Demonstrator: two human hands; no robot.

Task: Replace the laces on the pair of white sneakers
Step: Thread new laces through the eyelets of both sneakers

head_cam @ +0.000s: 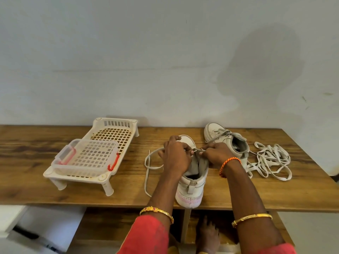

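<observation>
A white sneaker [191,187] stands on the wooden table [128,191], heel toward me at the front edge. My left hand [175,154] and my right hand [216,154] meet over its tongue, each pinching the grey lace [197,150] near the eyelets. A loose end of that lace [147,173] trails in a loop to the left on the table. The second white sneaker [227,140] lies behind to the right, still laced. A pile of loose white laces [271,162] lies at its right.
A white plastic rack [110,132] with a clear lidded basket [86,158] on it stands at the left of the table. A plain wall rises behind. Below the front edge are shelves and a foot [208,233].
</observation>
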